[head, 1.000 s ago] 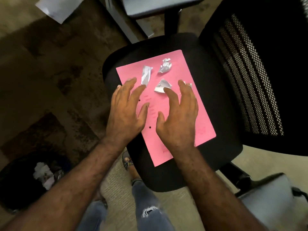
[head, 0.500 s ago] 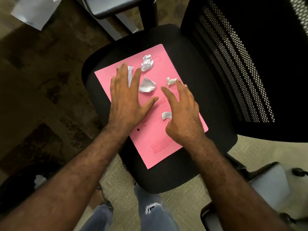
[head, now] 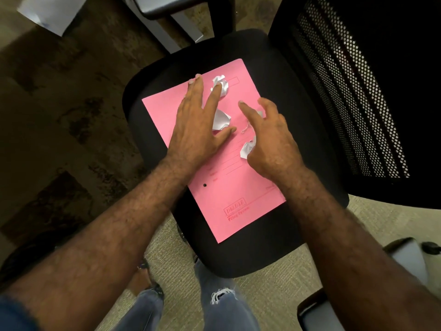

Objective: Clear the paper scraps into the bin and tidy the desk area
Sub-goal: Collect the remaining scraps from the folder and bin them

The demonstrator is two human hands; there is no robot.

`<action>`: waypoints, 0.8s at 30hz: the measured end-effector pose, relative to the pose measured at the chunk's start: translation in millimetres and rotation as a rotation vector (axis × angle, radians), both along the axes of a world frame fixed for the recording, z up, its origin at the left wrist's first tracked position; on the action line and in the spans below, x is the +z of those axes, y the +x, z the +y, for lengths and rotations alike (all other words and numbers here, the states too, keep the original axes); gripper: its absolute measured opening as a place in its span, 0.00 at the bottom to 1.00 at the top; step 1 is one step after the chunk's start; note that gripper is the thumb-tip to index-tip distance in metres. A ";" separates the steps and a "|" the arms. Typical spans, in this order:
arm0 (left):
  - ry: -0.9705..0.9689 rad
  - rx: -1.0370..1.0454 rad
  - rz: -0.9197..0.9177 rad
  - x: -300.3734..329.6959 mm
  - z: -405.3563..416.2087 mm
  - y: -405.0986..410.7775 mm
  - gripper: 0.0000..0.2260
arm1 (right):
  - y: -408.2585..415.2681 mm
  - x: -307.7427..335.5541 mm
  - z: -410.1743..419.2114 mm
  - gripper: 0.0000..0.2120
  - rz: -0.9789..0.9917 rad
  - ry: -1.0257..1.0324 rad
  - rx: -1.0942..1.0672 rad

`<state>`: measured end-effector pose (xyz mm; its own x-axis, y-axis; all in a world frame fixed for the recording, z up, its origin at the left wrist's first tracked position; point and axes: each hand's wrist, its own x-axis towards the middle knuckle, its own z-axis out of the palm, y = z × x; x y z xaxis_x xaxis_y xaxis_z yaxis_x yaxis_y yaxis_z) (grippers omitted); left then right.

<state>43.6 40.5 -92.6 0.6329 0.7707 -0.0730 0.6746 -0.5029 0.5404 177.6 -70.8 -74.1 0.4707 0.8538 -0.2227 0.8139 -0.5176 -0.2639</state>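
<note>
A pink folder (head: pixel 233 194) lies flat on the black seat (head: pixel 296 225) of an office chair. Several crumpled white paper scraps rest on it: one (head: pixel 223 85) near the folder's far edge, a larger one (head: pixel 222 119) in the middle, a small one (head: pixel 247 149) by my right thumb. My left hand (head: pixel 198 132) lies flat on the folder, fingers spread, its fingertips touching the far scrap. My right hand (head: pixel 272 142) hovers with fingers apart over the folder's right side, partly covering another scrap (head: pixel 260 113). Neither hand grips anything.
The chair's black mesh backrest (head: pixel 358 91) stands to the right. A white sheet (head: pixel 50 13) lies on the dark floor at top left. Grey desk legs (head: pixel 171 29) rise beyond the chair. My jeans-clad legs (head: pixel 219 304) are below the seat.
Both hands have slid further up the folder; my left fingertips now reach the far scrap. The view shifted, and the bin at lower left is out of sight.
</note>
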 end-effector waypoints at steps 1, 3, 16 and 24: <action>0.006 -0.007 0.002 0.7 0.8 -0.5 0.40 | 0.5 -1.0 3.9 0.46 -0.006 0.002 0.004; 0.016 -0.017 0.008 2.3 0.9 -3.0 0.35 | 0.3 -2.7 11.5 0.41 -0.025 0.007 0.016; 0.024 -0.042 -0.010 9.2 -1.5 -46.1 0.15 | -31.8 1.0 30.6 0.10 0.015 0.009 -0.012; 0.066 0.034 -0.129 6.1 0.1 -86.5 0.12 | -60.5 -1.3 42.9 0.10 0.053 0.035 -0.075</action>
